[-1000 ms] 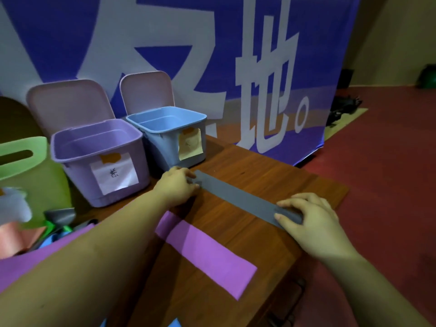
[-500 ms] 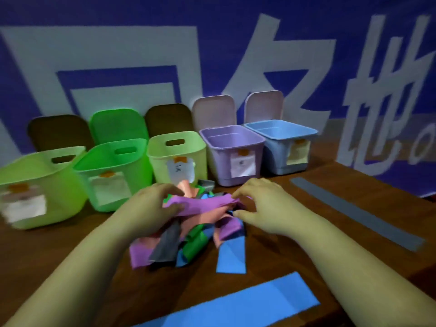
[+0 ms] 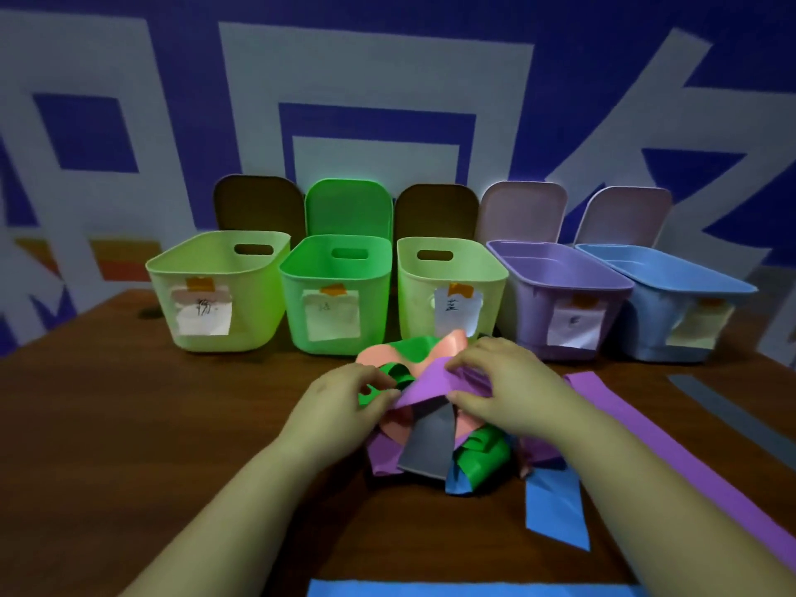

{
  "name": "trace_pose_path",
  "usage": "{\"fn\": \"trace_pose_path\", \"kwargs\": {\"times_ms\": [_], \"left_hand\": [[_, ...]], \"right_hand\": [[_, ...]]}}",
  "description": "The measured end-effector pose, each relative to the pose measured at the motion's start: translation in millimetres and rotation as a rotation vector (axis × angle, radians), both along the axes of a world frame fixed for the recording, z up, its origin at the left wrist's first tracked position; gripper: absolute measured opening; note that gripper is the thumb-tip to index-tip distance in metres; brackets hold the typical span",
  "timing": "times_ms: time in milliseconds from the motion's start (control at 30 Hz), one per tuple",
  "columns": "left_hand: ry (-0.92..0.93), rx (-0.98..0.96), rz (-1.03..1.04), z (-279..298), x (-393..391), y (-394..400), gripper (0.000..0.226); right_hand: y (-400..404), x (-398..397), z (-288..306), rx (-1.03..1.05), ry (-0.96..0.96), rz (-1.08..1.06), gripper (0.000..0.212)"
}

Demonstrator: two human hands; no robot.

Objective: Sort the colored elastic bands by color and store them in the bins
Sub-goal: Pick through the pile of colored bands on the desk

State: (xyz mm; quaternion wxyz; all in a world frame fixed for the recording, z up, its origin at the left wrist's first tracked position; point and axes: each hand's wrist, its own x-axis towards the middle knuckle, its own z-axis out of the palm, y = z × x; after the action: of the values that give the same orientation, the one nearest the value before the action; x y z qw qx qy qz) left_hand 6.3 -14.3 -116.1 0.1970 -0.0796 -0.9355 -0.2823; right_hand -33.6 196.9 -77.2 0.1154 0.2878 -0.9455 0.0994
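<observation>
A tangled pile of colored bands [image 3: 430, 450] lies at the table's middle: pink, green, grey, blue and purple. On top is a purple band [image 3: 435, 383]. My left hand [image 3: 340, 407] pinches its left edge, and my right hand [image 3: 512, 389] grips its right part with curled fingers. Behind the pile stand several open bins: a light green bin [image 3: 215, 308], a bright green bin [image 3: 336, 290], a pale green bin [image 3: 448, 286], a purple bin [image 3: 560, 295] and a blue bin [image 3: 672, 303], each with a paper label.
A long purple band [image 3: 672, 450] and a grey band [image 3: 728, 411] lie flat at the right of the wooden table [image 3: 129, 424]. Blue bands lie at the near edge [image 3: 474, 588] and beside the pile [image 3: 555, 506]. A blue and white banner hangs behind the bins.
A second ago both hands pressed the grey band flat at the right. They moved back to the pile and now hold the purple band; the view turned left onto the bins.
</observation>
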Motion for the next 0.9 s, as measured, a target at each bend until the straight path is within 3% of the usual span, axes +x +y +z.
{"fn": "trace_pose_path", "kwargs": {"times_ms": [267, 367, 567, 767, 900], "left_hand": [[-0.107, 0.050, -0.011, -11.3, -8.2, 2.2, 0.017], [-0.092, 0.061, -0.014, -16.7, -10.7, 3.2, 0.013], [-0.020, -0.008, -0.154, -24.0, -13.0, 2.8, 0.060], [0.127, -0.078, -0.050, -12.8, -10.4, -8.7, 0.033], [0.012, -0.020, -0.017, 0.9, -5.3, -24.2, 0.030]], "right_hand": [[2.3, -15.6, -23.3, -0.262, -0.111, -0.041, 0.056], [3.4, -13.8, -25.8, -0.306, -0.133, -0.028, 0.046], [5.9, -0.7, -20.3, -0.408, -0.019, 0.046, 0.021], [10.7, 4.4, -11.8, -0.466, 0.061, 0.065, 0.017], [24.5, 1.3, -4.3, -0.508, 0.038, 0.007, 0.017]]}}
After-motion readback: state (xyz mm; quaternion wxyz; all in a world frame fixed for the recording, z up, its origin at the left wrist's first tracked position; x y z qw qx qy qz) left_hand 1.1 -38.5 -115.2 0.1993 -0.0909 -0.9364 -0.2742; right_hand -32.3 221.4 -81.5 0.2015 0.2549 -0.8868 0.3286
